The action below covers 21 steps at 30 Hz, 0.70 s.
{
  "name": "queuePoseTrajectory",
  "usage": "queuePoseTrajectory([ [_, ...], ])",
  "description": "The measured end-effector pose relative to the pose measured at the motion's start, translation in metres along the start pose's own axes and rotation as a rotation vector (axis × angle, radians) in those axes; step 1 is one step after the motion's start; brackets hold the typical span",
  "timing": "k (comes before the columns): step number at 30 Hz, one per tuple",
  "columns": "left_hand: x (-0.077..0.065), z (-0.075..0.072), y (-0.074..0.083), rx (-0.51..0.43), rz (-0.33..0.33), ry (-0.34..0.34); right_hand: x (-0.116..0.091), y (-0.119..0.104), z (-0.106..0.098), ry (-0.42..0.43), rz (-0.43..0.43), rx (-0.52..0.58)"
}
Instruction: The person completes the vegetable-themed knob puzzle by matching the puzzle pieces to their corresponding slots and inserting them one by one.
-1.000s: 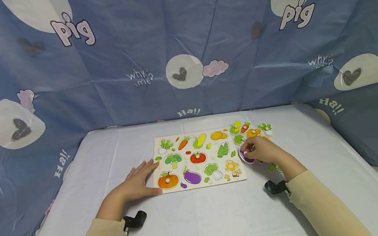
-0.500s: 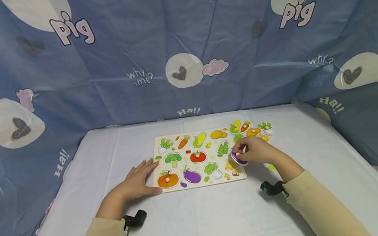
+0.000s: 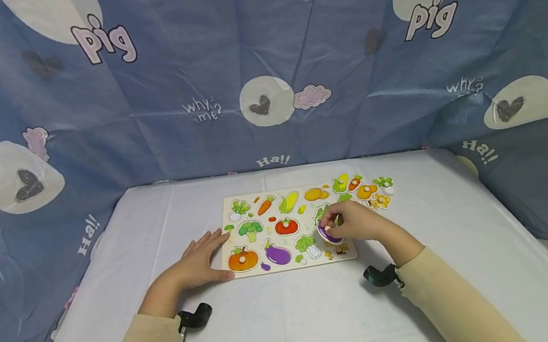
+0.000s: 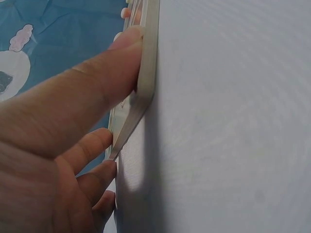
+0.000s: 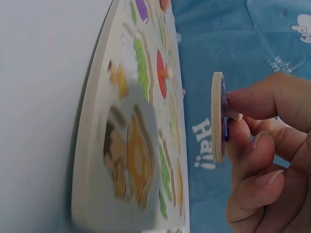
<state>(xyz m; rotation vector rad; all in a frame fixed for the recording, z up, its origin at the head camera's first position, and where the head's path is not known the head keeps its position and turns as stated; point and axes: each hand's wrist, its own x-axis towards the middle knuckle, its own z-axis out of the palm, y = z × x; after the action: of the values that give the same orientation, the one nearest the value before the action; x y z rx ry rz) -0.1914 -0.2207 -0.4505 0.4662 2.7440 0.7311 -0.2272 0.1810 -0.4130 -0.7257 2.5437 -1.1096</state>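
Note:
A pale wooden puzzle board (image 3: 265, 272) printed with vegetables lies on the white table. My left hand (image 3: 196, 267) rests at its left side, the thumb on the near corner and the fingers spread along the edge; the left wrist view shows the thumb (image 4: 92, 92) on the board. My right hand (image 3: 361, 223) pinches a purple eggplant puzzle piece (image 5: 218, 119) by its small knob. That piece hangs tilted above the board's right part, clear of its surface. Pumpkin (image 3: 242, 260) and tomato (image 3: 286, 226) pieces with knobs sit in the board. The eggplant-shaped recess (image 3: 278, 254) shows no knob.
Several loose knobbed pieces lie beyond the board's right corner, among them a corn (image 3: 341, 182), a carrot (image 3: 355, 182) and a radish (image 3: 386, 185). The right forearm covers part of the table there. A blue printed cloth (image 3: 270, 137) surrounds the table (image 3: 292, 327).
My right hand has picked up the eggplant piece from beside the board and carried it left over the board's right part. My left hand has stayed in place.

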Motion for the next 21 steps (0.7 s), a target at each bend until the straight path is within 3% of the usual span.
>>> queuePoseTrajectory([
  [13, -0.001, -0.002, 0.004, 0.0, 0.013, -0.001, 0.023, -0.02, 0.024, -0.071, -0.065, -0.021],
  [21, -0.002, -0.002, 0.002, 0.0, 0.022, 0.005, 0.034, -0.028, 0.037, -0.11, -0.093, 0.022],
])
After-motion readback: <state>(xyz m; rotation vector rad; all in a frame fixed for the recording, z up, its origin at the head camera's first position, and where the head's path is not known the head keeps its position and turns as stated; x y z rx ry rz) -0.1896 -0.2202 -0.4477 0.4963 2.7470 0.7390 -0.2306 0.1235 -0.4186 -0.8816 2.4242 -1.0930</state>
